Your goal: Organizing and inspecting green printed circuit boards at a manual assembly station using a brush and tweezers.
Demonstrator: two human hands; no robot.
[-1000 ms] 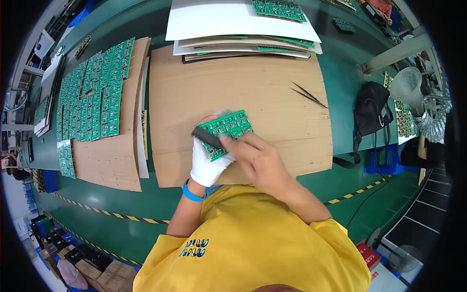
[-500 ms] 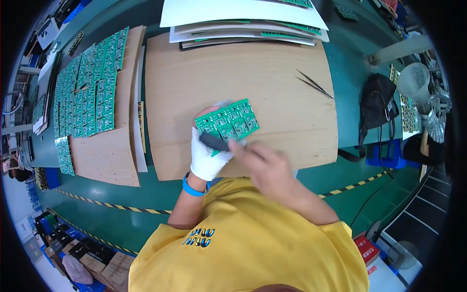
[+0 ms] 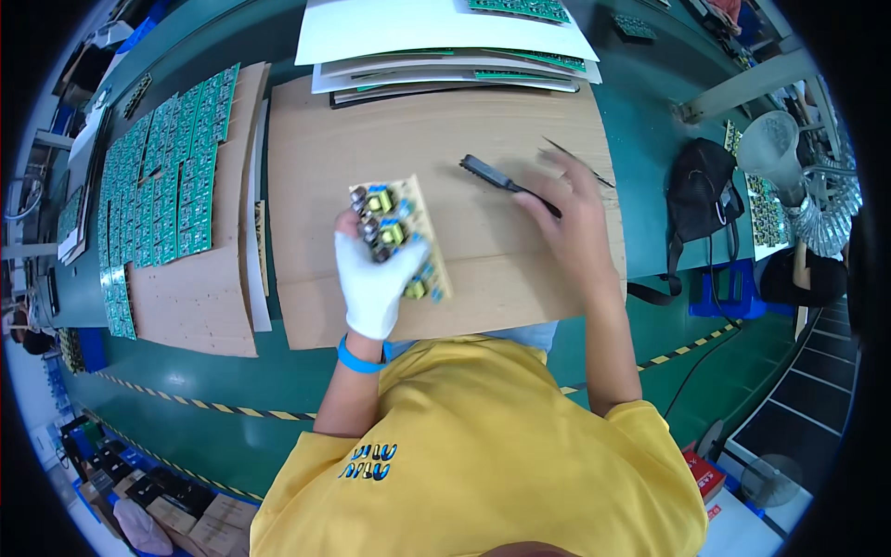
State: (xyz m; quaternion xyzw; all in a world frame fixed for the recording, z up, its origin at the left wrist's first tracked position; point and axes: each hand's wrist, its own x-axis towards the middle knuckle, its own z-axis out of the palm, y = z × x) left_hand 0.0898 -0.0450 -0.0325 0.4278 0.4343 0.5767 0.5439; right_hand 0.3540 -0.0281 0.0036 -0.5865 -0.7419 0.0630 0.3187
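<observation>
My left hand (image 3: 376,283), in a white glove with bare fingertips showing, grips a circuit board panel (image 3: 422,218) above the cardboard. The panel's tan side faces up, with yellow-and-black coils and dark round parts on it. Over the right part of the cardboard, my bare right hand (image 3: 577,209) has the handle of a black brush (image 3: 487,174) between thumb and fingers, slightly blurred. The bristle end points up and left, apart from the panel. Beyond my right fingers lie dark tweezers (image 3: 601,178), partly hidden by the hand.
Under my hands is a cardboard sheet (image 3: 501,278) on the green bench. Many green circuit panels (image 3: 176,176) lie on another sheet at the left. Stacked white boards (image 3: 399,32) with panels between them stand at the far side. A black bag (image 3: 701,186) sits at the right.
The panel has been turned from its green side to its component side. My right hand has carried the brush away from it, to the right and farther from me.
</observation>
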